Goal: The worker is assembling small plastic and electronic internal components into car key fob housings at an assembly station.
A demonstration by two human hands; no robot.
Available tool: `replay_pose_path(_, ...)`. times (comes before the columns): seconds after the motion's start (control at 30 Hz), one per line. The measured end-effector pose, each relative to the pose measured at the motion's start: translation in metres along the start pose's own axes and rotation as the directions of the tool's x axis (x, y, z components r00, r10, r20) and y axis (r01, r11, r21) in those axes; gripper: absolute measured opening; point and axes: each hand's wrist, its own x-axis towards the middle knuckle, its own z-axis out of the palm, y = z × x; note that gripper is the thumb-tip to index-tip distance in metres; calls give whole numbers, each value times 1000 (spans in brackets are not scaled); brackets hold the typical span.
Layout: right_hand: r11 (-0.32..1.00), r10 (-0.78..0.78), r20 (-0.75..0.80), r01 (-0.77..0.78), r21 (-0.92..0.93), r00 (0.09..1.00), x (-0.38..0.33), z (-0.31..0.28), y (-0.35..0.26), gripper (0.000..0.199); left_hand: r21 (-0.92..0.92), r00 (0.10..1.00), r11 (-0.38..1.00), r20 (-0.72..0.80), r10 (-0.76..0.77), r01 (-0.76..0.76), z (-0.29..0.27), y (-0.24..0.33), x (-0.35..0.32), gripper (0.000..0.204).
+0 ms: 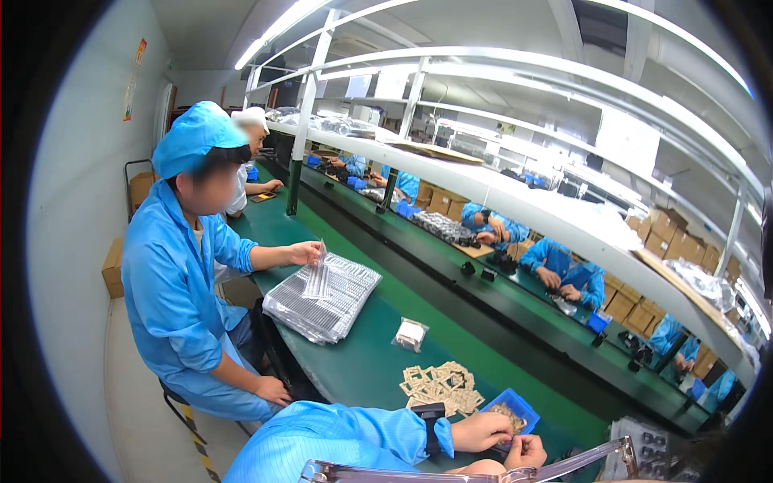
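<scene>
One left hand (481, 432) and one right hand (525, 452) are sitting close together in the head view, fingers bent mostly closed, can't tell around what. Blue bin (527, 409) is sitting right beside them, probably for easy reach, holding small parts (506, 415); beige frames (439, 386) are lying further left on the bench (366, 370).

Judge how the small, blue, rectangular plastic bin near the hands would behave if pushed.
The bin probably slides rather than rolls, given its angular shape. It looks stiff, its edges straight. The small beige parts inside, seemingly loose, might shift.
</scene>
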Motion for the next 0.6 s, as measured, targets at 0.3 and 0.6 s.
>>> replay_pose_path(0.3,962,-44,185,92,-258,982,-2,-15,-55,23,13,996,999,87,32,-33,-5,1,-1,18)
replay_pose_path(0.6,981,-138,-136,155,118,981,0,9,1,32,-116,991,993,131,-3,18,-9,16,-4,26)
